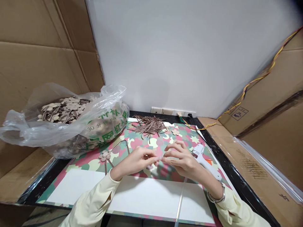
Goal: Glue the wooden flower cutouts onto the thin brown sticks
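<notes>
My left hand (pixel 139 160) reaches in over the patterned board, its thumb and forefinger pinched together. Facing it, my right hand (pixel 181 157) has its lower fingertips almost against the left ones, while its upper fingers are bent and spread. Whatever lies between the fingertips is too small to make out. Left of my left hand is a pale flower-shaped piece (pixel 104 155) with brown cords. Another flower piece (pixel 175 131) lies beyond my right hand. A white glue gun (pixel 201 157) rests just to the right of it.
Brown cords (pixel 150 125) are heaped at the back. A clear plastic bag (pixel 101 126) full of flower pieces stands at the left. White sheets (pixel 142 197) cover the board's front. Cardboard (pixel 267 94) walls both sides; sockets (pixel 167 111) and a yellow cable (pixel 248 82) are behind.
</notes>
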